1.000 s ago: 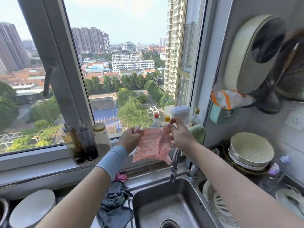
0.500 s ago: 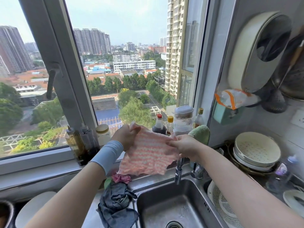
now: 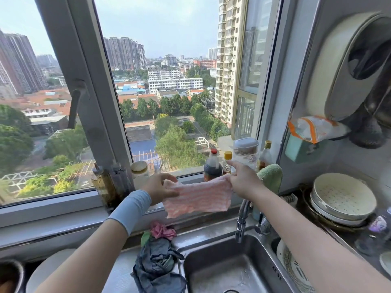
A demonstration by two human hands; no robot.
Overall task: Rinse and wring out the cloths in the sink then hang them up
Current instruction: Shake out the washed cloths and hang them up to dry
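The left hand [image 3: 160, 188] and the right hand [image 3: 243, 181] hold a pink striped cloth [image 3: 197, 198] stretched out between them, in the air over the far rim of the sink [image 3: 220, 271] and just in front of the window sill. The left hand pinches the cloth's upper left corner between thumb and curled fingers; the right hand pinches the upper right corner, with its index finger pointing straight out to the left. The cloth hangs flat from its top edge, its lower edge loose just left of the tap [image 3: 243, 218]. On the counter left of the sink lies a crumpled dark grey cloth [image 3: 158, 269], and a bunched pink cloth [image 3: 163, 230] sits touching its far side. A green cloth [image 3: 271, 176] stands up at the right, behind the right wrist. 2 sauce bottles [image 3: 212, 166] stand on the sill beyond the striped cloth. A pale blue cuff [image 3: 131, 206] covers the left wrist.
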